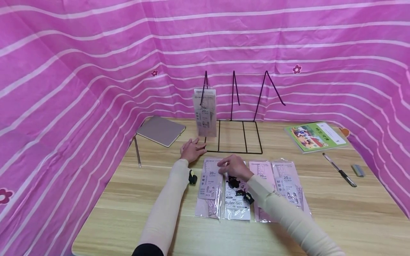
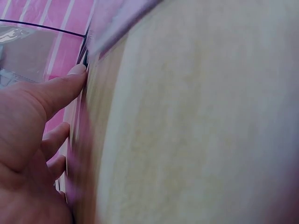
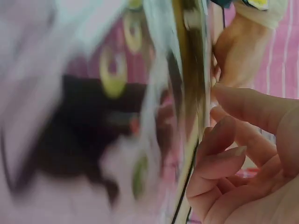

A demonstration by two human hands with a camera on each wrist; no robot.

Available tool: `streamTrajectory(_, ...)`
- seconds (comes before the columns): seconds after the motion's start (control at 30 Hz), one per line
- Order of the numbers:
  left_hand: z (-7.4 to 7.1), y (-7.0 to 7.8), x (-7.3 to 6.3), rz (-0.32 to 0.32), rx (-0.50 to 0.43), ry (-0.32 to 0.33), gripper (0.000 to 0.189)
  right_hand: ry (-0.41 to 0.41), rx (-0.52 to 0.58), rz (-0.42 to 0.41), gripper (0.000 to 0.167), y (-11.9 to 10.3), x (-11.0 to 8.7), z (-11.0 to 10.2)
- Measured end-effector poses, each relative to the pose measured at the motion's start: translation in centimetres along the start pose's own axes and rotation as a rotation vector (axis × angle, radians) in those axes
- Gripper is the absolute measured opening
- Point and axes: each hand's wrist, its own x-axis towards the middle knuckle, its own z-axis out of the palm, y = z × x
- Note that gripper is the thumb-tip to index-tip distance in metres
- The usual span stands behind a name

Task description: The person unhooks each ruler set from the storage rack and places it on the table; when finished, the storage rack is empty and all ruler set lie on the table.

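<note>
My left hand (image 1: 192, 150) rests with spread fingers on the table at the front left corner of a black wire rack (image 1: 233, 153). In the left wrist view its thumb (image 2: 70, 79) reaches to the dark wire. Clear-bagged ruler sets (image 1: 205, 119) stand upright in the rack's left end. My right hand (image 1: 236, 166) lies over the top of a row of flat ruler sets, fingertips at the upper right edge of the leftmost pink ruler set (image 1: 209, 192). Under this hand is a white ruler set with black cats (image 1: 236, 202). Two more pink ruler sets, one partly covered (image 1: 261, 165) and one rightmost (image 1: 289, 185), lie beside it.
A grey notebook (image 1: 161, 131) and a pencil (image 1: 137, 152) lie at the left. To the right are a green picture-covered book (image 1: 315, 137), a black pen (image 1: 339, 170) and a small grey-blue eraser (image 1: 358, 170). Pink striped cloth (image 1: 217, 39) hangs behind and beside the table.
</note>
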Motion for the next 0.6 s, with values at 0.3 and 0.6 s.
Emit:
streamTrajectory(0.3, -0.1, 0.2, -0.2, -0.001, -0.044, 0.011, 0.043, 0.123, -0.067, -0.003, 0.051, 3.2, 0.9, -7.1)
streamTrajectory(0.6, 0.1, 0.1, 0.0, -0.015, -0.038, 0.002, 0.044, 0.159, -0.213, -0.026, 0.056, 9.2, 1.7, -13.4)
